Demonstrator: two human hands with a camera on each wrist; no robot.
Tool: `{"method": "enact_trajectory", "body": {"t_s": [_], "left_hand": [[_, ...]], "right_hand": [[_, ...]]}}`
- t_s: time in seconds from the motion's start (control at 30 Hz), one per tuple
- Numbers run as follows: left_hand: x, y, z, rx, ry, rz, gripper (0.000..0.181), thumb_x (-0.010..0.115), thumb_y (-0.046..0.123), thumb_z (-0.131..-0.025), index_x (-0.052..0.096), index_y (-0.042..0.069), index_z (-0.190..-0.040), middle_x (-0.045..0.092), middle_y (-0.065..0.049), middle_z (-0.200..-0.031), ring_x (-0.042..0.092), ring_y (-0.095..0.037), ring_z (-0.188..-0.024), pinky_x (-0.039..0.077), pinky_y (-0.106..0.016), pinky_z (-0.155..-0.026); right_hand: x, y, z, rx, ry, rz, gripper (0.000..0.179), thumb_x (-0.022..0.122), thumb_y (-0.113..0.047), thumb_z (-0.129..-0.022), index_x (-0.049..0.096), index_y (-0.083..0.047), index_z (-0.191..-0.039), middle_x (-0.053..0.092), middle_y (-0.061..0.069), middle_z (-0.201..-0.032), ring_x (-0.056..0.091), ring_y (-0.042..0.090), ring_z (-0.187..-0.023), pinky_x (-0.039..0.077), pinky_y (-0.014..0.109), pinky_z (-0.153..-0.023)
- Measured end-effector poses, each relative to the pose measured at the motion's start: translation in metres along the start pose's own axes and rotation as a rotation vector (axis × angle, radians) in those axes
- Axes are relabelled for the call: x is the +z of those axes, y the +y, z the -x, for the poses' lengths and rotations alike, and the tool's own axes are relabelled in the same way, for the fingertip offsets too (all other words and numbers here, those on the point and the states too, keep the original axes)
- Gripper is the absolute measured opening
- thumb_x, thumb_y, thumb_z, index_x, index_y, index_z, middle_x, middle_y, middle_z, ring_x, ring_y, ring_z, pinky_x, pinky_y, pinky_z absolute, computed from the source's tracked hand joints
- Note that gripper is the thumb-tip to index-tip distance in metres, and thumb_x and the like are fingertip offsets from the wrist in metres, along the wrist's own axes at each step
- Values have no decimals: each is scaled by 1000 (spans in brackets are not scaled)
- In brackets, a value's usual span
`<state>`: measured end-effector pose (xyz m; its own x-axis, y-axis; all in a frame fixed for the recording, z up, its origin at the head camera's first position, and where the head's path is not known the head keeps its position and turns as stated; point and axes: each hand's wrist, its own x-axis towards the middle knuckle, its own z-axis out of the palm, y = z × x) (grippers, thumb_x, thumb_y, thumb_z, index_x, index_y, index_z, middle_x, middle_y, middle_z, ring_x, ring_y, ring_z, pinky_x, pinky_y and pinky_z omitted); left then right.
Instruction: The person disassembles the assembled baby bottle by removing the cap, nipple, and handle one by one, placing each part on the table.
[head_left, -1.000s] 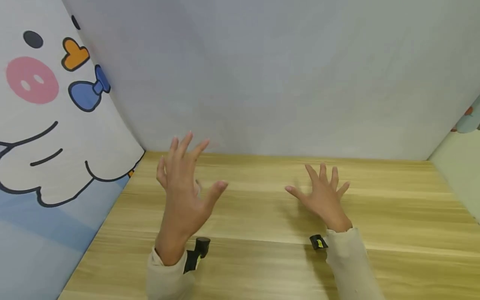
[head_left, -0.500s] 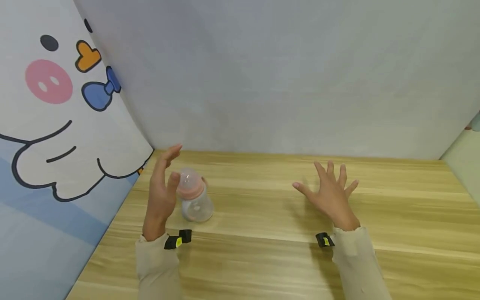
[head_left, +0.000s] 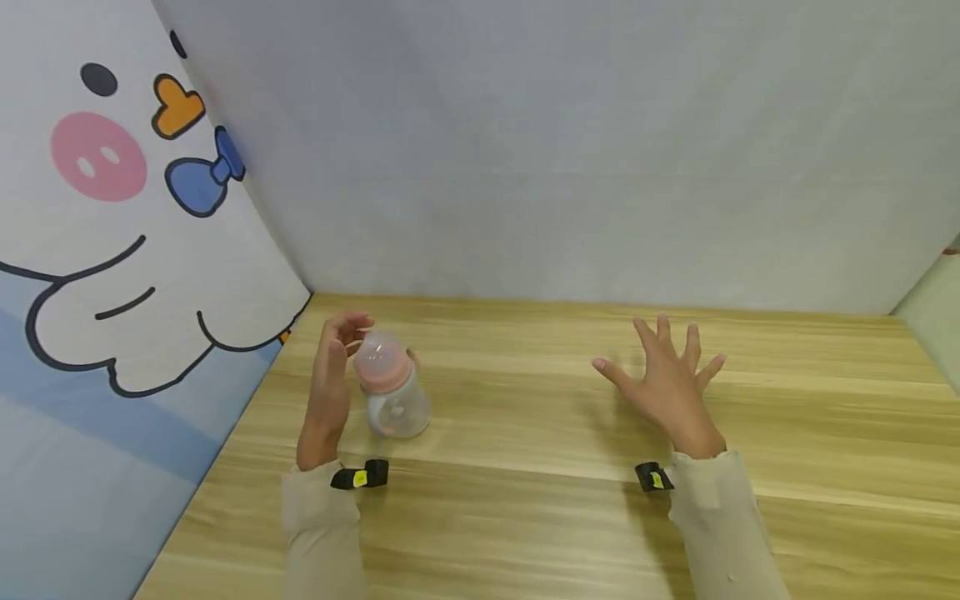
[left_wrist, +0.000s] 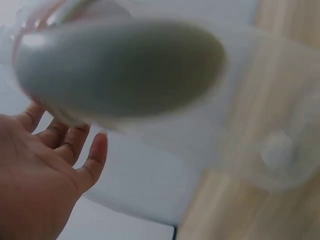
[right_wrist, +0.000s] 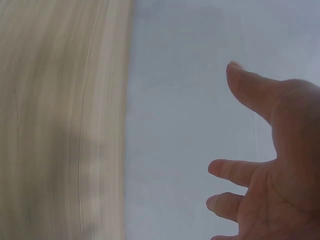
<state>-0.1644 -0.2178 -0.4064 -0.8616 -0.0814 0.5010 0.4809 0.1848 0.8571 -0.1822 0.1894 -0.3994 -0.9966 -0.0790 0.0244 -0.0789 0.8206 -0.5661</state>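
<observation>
A smooth, pale grey fabric backdrop (head_left: 562,150) spans the rear. Below it extends a light yellow-brown, wood-grain tabletop (head_left: 510,533), its far edge meeting the backdrop. On the left hangs a white and blue cloth panel (head_left: 67,333) printed with a black-outlined cartoon bearing a pink oval and a blue bow. Two cream fabric sleeves (head_left: 716,517) enter from the lower edge.

The right hand (head_left: 667,383) is above the tabletop, fingers and thumb extended and spread wide, well apart from the bottle. The left hand (head_left: 330,392) is upright just beside the bottle, its grip unclosed: the fingers bend loosely near the bottle's top. Whether the fingertips touch it cannot be told, since the left wrist view shows the bottle close and blurred.

The clear plastic baby bottle with a pink collar and translucent domed cap (head_left: 393,387) stands upright on the tabletop's left part. Smallest are two black wrist-mounted devices (head_left: 375,473), each bearing a yellow tag (head_left: 361,478), one beside each sleeve cuff.
</observation>
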Motion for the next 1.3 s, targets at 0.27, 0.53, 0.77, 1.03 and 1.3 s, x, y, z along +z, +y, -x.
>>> {"method": "enact_trajectory", "body": {"t_s": [0.27,0.53,0.77,1.03,1.3], "left_hand": [[-8,-15,13,-113,-98,35,86,18,72,-99,40,2,-144,64,13,-116,54,-6,-117,27,-33,-106],[-6,-21,17,-109,-130,127,82,21,67,-102,28,1,-149,67,13,-107,58,-5,-110,26,-27,-110],[-3,-30,15,-99,-208,169,85,18,71,-100,32,4,-150,66,15,-111,58,-4,-110,32,-25,-105],[0,-40,14,-41,-374,328,79,11,67,-101,31,11,-154,71,5,-114,64,-6,-108,42,-23,-104],[5,-45,18,-78,-358,355,85,13,71,-99,31,10,-155,69,5,-118,63,-11,-113,42,-26,-105]], "right_hand": [[0,-1,0,-8,-2,-1,96,55,-68,-92,21,-11,-162,1,31,-166,-20,57,-149,-22,82,-101],[1,-2,2,-4,4,-25,92,52,-66,-95,21,-10,-161,-1,34,-164,-20,56,-150,-23,81,-102],[-1,-3,3,-2,11,-37,92,51,-66,-95,20,-10,-161,-1,35,-164,-20,56,-150,-23,81,-102],[-1,-3,2,-2,12,-34,92,50,-66,-95,19,-11,-162,-1,35,-164,-20,56,-150,-23,81,-102],[0,-2,1,-2,7,-29,92,50,-66,-95,19,-12,-162,-1,34,-164,-21,55,-150,-23,81,-102]]}}
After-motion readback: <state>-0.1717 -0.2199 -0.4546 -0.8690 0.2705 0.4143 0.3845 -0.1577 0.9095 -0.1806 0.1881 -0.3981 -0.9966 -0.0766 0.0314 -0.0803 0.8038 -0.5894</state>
